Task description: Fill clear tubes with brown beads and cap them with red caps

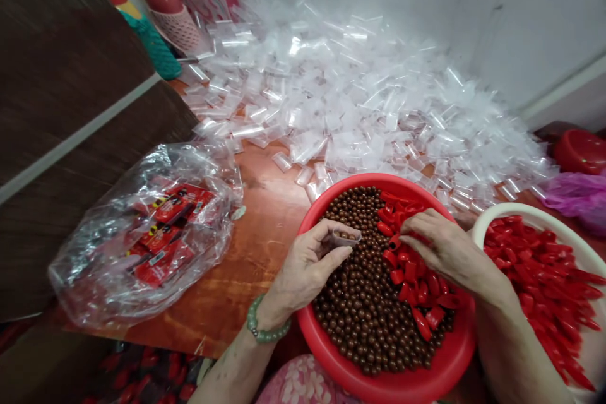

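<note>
My left hand [317,259] pinches a small clear plastic sleeve [346,238] between thumb and fingers, its open end showing brown beads inside. The sleeve is held over a red basin [307,328] full of round, shiny brown beads [369,303]. On the basin's right side, hollow red plastic pieces [416,278] lie heaped on the beads. Above that heap is my right hand [435,246], fingers curled together, with a red piece [394,242] at the fingertips. Part of its grip is hidden.
Many clear plastic sleeves [331,88] are piled across the table [260,183] to the wall. A clear bag [156,233] with red printed packets lies left, beside stacked brown cardboard [71,76]. A cream basin [483,218] of pointed red pieces stands right.
</note>
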`<state>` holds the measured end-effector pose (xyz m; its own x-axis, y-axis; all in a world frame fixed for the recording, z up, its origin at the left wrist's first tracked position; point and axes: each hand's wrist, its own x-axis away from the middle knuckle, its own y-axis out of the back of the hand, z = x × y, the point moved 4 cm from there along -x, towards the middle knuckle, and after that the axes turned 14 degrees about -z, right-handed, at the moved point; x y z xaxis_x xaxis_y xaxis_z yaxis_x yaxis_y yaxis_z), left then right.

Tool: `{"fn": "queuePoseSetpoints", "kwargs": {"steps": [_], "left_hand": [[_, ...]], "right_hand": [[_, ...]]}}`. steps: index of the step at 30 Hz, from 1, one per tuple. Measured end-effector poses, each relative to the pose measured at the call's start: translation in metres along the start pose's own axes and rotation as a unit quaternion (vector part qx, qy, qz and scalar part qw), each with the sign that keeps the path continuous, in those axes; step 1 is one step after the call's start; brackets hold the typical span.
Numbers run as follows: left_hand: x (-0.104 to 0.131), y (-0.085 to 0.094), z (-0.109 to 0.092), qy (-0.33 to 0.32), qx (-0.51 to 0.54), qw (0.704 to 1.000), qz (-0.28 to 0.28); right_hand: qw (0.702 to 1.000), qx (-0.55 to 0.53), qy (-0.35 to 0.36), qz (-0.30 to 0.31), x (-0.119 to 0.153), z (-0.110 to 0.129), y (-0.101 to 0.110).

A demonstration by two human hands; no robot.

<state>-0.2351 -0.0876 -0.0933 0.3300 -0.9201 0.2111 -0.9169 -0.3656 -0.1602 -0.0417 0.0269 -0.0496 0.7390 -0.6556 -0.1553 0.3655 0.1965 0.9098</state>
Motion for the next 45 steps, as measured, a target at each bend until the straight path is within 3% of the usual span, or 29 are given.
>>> {"fn": "queuePoseSetpoints", "kwargs": {"steps": [4,11,18,20,21,22,24,27,30,34,37,41,45], "left_hand": [[0.000,0.000,0.001,-0.008,0.003,1.000,-0.005],[0.000,-0.003,0.003,0.008,0.066,0.998,0.002],[0.000,-0.002,0.001,-0.006,0.039,0.999,0.019],[0.000,-0.002,0.001,-0.011,0.016,1.000,0.023],[0.000,-0.002,0.001,-0.013,0.005,1.000,0.024],[0.000,-0.002,0.002,-0.014,-0.005,1.000,0.022],[-0.001,-0.001,0.002,-0.014,-0.013,1.000,0.010],[-0.002,0.002,0.002,-0.001,-0.009,1.000,-0.011],[-0.001,0.001,-0.001,0.019,-0.008,1.000,-0.010],[0.002,-0.011,-0.007,0.037,-0.007,0.999,-0.006],[0.006,-0.026,-0.011,0.054,0.027,0.998,-0.010],[0.011,-0.049,-0.014,0.079,0.054,0.995,0.014],[0.014,-0.058,-0.016,0.054,0.028,0.998,-0.020]], "right_hand": [[0.983,0.181,0.020,0.032,-0.014,0.004,-0.030],[0.973,0.230,0.005,0.023,-0.017,0.008,-0.048],[0.979,0.201,-0.018,-0.024,-0.014,0.004,-0.044],[0.989,0.125,-0.045,-0.056,-0.012,-0.004,-0.036],[0.993,0.033,-0.080,-0.076,-0.011,-0.009,-0.031],[0.987,-0.064,-0.118,-0.087,-0.009,-0.014,-0.027],[0.945,-0.244,-0.196,-0.091,-0.006,-0.022,-0.023],[0.886,-0.373,-0.265,-0.077,-0.004,-0.027,-0.023],[0.847,-0.429,-0.297,-0.101,-0.002,-0.028,-0.023],[0.793,-0.478,-0.293,-0.237,0.003,-0.028,-0.015],[0.771,-0.482,-0.266,-0.320,0.010,-0.019,-0.006],[0.747,-0.501,-0.265,-0.347,0.015,-0.002,-0.003],[0.736,-0.523,-0.268,-0.335,0.016,0.016,-0.010]]}}
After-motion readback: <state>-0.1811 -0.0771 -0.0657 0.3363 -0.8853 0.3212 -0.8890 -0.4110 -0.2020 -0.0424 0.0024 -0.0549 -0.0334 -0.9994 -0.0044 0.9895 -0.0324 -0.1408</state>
